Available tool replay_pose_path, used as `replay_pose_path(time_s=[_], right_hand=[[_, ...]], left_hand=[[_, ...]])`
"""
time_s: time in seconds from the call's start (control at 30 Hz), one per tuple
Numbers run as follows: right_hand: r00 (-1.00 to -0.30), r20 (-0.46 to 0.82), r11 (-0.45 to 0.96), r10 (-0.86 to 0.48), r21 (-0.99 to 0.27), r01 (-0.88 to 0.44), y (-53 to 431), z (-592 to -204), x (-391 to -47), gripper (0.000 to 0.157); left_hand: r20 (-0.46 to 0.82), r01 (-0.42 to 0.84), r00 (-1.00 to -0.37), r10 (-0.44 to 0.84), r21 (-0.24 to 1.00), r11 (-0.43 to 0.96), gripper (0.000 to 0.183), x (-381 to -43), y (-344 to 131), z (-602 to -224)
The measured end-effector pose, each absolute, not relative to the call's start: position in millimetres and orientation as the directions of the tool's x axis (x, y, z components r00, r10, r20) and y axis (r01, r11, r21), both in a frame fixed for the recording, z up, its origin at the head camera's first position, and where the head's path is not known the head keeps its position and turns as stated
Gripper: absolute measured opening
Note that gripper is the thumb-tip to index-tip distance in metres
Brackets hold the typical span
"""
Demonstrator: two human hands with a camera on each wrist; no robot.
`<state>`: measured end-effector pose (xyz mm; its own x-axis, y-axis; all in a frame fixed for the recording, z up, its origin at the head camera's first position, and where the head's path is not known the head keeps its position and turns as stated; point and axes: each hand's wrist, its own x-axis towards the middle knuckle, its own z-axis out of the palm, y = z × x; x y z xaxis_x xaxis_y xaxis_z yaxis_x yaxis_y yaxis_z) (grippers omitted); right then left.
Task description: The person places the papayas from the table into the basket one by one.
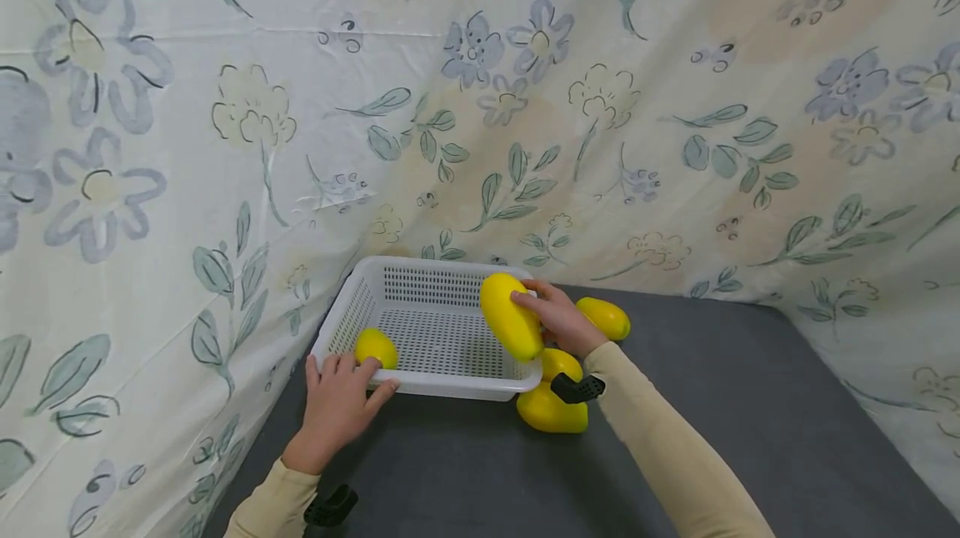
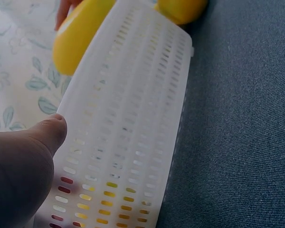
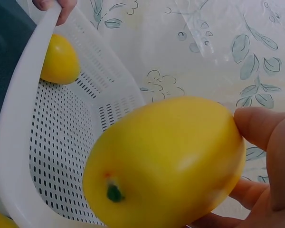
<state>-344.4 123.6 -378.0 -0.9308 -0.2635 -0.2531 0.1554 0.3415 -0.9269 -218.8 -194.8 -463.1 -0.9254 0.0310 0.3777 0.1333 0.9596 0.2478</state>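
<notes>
My right hand grips a yellow mango above the right end of a white plastic basket. The right wrist view shows a small green stem spot on this mango, with thumb and fingers at its far end. My left hand holds the basket's near rim at the left corner, fingers over the edge; in the left wrist view the thumb lies on the outer side. Inside the basket, a second mango sits in the near left corner, close to the left fingers.
Right of the basket, several more mangoes lie on the dark grey tabletop: one behind the right wrist, and two by the basket's near right corner. A flowered cloth hangs behind and along the left.
</notes>
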Motion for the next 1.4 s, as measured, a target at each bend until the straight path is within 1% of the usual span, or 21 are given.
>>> replay_pose_path(time_s=[0.17, 0.33, 0.47, 0.67, 1.17, 1.4], right_hand=[[-0.933, -0.252, 0.339, -0.256, -0.927, 0.158, 124.3, -379.5, -344.7, 0.069], [-0.930, -0.256, 0.332, -0.263, -0.929, 0.162, 123.7, -383.0, -345.6, 0.072], [-0.929, -0.249, 0.360, -0.276, -0.922, 0.140, 121.3, -383.9, -343.9, 0.071], [-0.938, -0.230, 0.398, -0.260, -0.910, 0.113, 119.1, -383.3, -338.3, 0.068], [-0.944, -0.219, 0.346, -0.246, -0.930, 0.125, 119.8, -384.1, -332.4, 0.060], [-0.947, -0.193, 0.313, -0.257, -0.944, 0.108, 138.4, -384.1, -332.6, 0.060]], left_hand=[[0.373, 0.133, -0.927, 0.031, 0.250, 0.959, 0.042, -218.8, -194.2, -462.1], [0.367, 0.126, -0.930, 0.029, 0.244, 0.962, 0.042, -218.4, -193.4, -461.3], [0.369, 0.129, -0.929, 0.032, 0.242, 0.962, 0.041, -218.3, -192.6, -461.0], [0.374, 0.128, -0.927, 0.029, 0.241, 0.962, 0.041, -217.5, -191.8, -459.7], [0.331, 0.102, -0.944, 0.014, 0.250, 0.963, 0.041, -216.8, -191.7, -461.0], [0.337, 0.108, -0.941, 0.018, 0.248, 0.963, 0.041, -217.1, -193.1, -460.7]])
